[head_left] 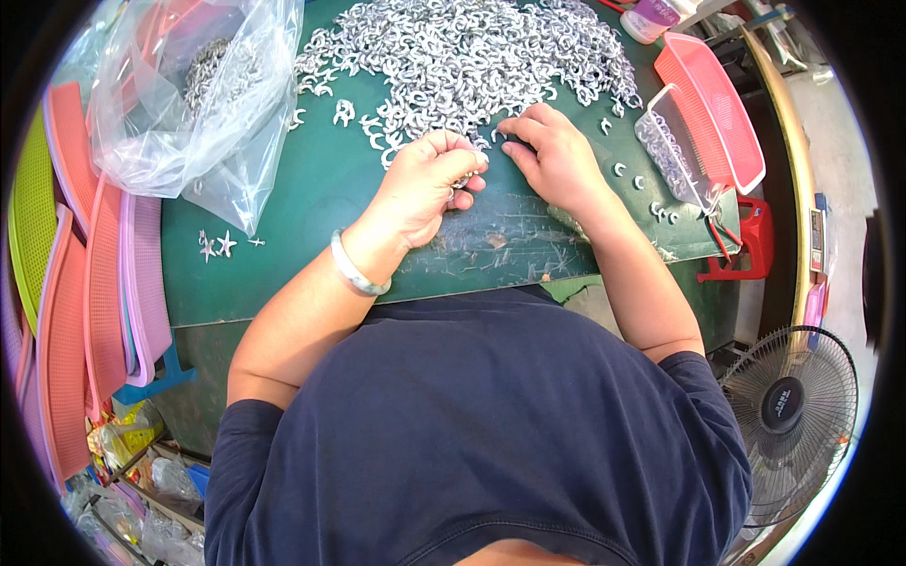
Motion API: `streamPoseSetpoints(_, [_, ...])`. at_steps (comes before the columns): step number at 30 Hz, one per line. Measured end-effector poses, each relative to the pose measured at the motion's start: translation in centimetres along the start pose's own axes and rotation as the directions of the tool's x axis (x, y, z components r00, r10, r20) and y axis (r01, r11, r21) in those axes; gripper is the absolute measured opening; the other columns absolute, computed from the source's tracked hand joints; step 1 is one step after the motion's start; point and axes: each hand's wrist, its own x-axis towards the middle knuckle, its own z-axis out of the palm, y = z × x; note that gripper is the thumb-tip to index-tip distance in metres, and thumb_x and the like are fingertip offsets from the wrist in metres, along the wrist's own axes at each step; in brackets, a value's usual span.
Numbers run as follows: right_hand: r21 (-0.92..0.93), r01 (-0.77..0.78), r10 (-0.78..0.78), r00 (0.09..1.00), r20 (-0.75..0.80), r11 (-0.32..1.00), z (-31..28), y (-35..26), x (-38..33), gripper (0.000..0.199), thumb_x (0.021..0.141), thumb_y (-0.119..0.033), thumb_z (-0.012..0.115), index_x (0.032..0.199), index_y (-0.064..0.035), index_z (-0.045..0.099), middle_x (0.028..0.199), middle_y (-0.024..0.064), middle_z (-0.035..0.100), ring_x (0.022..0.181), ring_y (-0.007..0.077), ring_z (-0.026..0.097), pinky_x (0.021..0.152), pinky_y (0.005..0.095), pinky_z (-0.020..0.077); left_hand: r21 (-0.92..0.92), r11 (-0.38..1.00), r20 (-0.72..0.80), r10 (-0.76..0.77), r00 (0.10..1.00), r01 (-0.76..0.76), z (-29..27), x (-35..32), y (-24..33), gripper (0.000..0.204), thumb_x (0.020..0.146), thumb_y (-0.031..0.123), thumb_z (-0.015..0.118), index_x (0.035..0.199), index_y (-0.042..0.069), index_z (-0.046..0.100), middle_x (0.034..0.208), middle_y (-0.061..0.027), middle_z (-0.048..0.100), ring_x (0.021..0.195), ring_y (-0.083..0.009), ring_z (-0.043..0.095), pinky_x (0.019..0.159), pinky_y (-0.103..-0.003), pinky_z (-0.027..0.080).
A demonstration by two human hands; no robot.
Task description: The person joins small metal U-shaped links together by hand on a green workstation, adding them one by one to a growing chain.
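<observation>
Head view, looking down on a green worktable (311, 208). Heaped across the table's far half: a pile of small silvery metal hooks (462, 57). Left of the pile, a clear plastic bag (189, 104), mouth slumped open, holding more of the same hooks. Right of the pile, a clear rectangular tray (675, 146) part-filled with hooks, leaning against a pink mesh basket (713, 108). Beyond the pile's far right corner, a small pink-and-white jar (651, 17). Off the table's left edge, stacked flat trays (85, 302) in salmon, lilac and green. Right of the table, a red stool (750, 236) and, nearer, a floor fan (788, 406). At the pile's near edge, left hand (425, 184), bangle (354, 269) at the wrist, fingers curled and pressed together, pinching a small cluster of hooks (462, 179). Just beside it, right hand (552, 151), fingers bent down onto the pile's edge; whether pinching anything, cannot tell. A few stray hooks near the bag's lower corner.
</observation>
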Motion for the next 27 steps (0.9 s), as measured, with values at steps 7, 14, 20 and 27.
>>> streamPoseSetpoints(7, [-0.055, -0.027, 0.026, 1.000, -0.006, 0.998, -0.9, -0.1, -0.9, 0.012, 0.073, -0.013, 0.065, 0.084, -0.0079, 0.063, 0.080, 0.0061, 0.054, 0.083, 0.0263, 0.055, 0.070, 0.0366, 0.0463, -0.080, 0.997, 0.024, 0.016, 1.000, -0.014, -0.2, 0.0, 0.2, 0.012, 0.079, -0.001, 0.051, 0.089, 0.004, 0.055, 0.082, -0.0087, 0.060, 0.068, -0.0141, 0.058, 0.052, -0.022, 0.045])
streamPoseSetpoints(14, [-0.193, -0.016, 0.029, 0.997, 0.064, 0.981, -0.7, -1.4, -1.0, 0.013, 0.073, -0.017, 0.065, 0.077, -0.0053, 0.062, 0.078, 0.0083, 0.056, 0.080, 0.0300, 0.055, 0.069, 0.0377, 0.0466, -0.089, 0.996, 0.035, -0.014, 0.999, 0.017, -0.5, 0.2, 0.2, 0.019, 0.080, 0.002, 0.053, 0.099, 0.002, 0.058, 0.083, -0.0083, 0.061, 0.067, -0.0142, 0.058, 0.052, -0.022, 0.046])
streamPoseSetpoints(20, [0.509, -0.491, 0.377, 0.871, 0.316, 0.707, -1.6, -1.6, -0.9, 0.017, 0.083, -0.014, 0.060, 0.088, 0.0021, 0.065, 0.075, 0.0062, 0.064, 0.070, 0.0125, 0.057, 0.065, 0.0278, 0.0462, 0.007, 1.000, 0.012, -0.015, 1.000, 0.014, 0.1, -0.1, 0.2, 0.011, 0.082, 0.008, 0.060, 0.093, 0.005, 0.060, 0.080, -0.0031, 0.061, 0.067, -0.0105, 0.058, 0.052, -0.020, 0.044])
streamPoseSetpoints(27, [0.551, -0.388, 0.307, 0.922, 0.238, 0.739, -2.0, -2.5, -0.7, 0.016, 0.085, -0.011, 0.056, 0.091, 0.0012, 0.064, 0.078, 0.0078, 0.064, 0.073, 0.0165, 0.058, 0.068, 0.0294, 0.0462, 0.084, 0.996, 0.077, 0.006, 0.997, -0.013, 0.0, -0.2, -0.2, 0.006, 0.083, 0.010, 0.062, 0.086, 0.008, 0.059, 0.079, -0.0012, 0.060, 0.067, -0.0087, 0.057, 0.052, -0.018, 0.042])
